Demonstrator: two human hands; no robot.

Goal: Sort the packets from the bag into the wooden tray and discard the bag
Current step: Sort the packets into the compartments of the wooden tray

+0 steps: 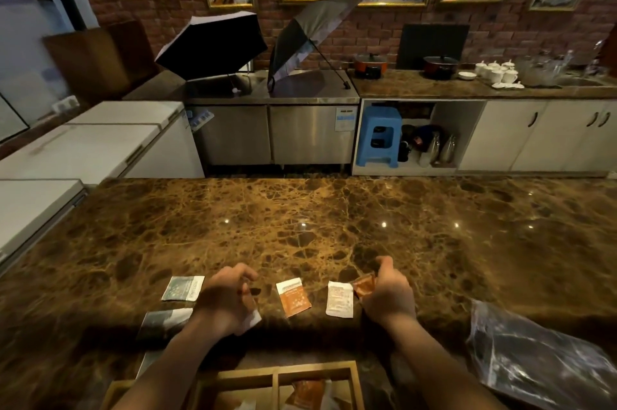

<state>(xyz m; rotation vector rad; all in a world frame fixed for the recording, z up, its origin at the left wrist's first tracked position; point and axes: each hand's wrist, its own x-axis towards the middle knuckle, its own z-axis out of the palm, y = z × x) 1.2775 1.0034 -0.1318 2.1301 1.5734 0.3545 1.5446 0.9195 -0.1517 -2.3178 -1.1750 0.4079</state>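
Several packets lie on the brown marble counter (pixel 317 226). My right hand (pixel 389 292) pinches an orange packet (pixel 364 286) just off the stone, beside a white packet (pixel 340 298). An orange-and-white packet (pixel 293 296) lies between my hands. My left hand (pixel 225 297) curls over a white packet (pixel 248 321), seemingly gripping it. A dark green packet (pixel 183 288) and a second dark packet (pixel 165 321) lie left of that hand. The wooden tray (pixel 277 376) sits at the near edge, with an orange packet (pixel 309 391) in a compartment. The clear plastic bag (pixel 537 356) lies crumpled at the right.
Beyond the counter stand white chest freezers (pixel 100 142), a steel cabinet (pixel 270 132) with two open black umbrellas (pixel 213 42) on it, and a blue stool (pixel 379 136). The back counter carries pots (pixel 370 65) and white cups (pixel 497 72).
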